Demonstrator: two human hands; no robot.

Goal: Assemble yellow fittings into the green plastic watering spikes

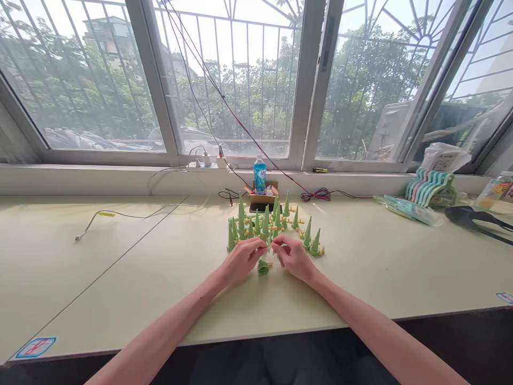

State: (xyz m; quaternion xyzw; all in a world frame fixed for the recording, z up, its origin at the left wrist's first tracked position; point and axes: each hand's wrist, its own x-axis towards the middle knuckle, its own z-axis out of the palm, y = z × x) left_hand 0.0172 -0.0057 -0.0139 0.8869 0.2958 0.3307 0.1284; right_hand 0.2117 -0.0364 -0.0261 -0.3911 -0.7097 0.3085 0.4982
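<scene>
Several green cone-shaped pieces (pixel 265 224) with small yellow parts stand upright on the pale table (pixel 160 289), just beyond my hands. My left hand (pixel 245 256) and my right hand (pixel 293 258) meet nearly fingertip to fingertip in front of them. Both have their fingers pinched together, and whatever they hold is too small to make out. Between and just below the hands, a green piece (pixel 263 268) lies on its side with its round threaded opening facing me. Two cones (pixel 316 243) stand to the right of my right hand.
Behind the cones are a dark phone, an open cardboard box (pixel 262 198) and a blue bottle (pixel 259 175). A coiled cable (pixel 316 194) lies beside them. Green hangers (pixel 430 187) and a black strap-like item (pixel 479 218) are at the right; a thin cable (pixel 132 216) lies left.
</scene>
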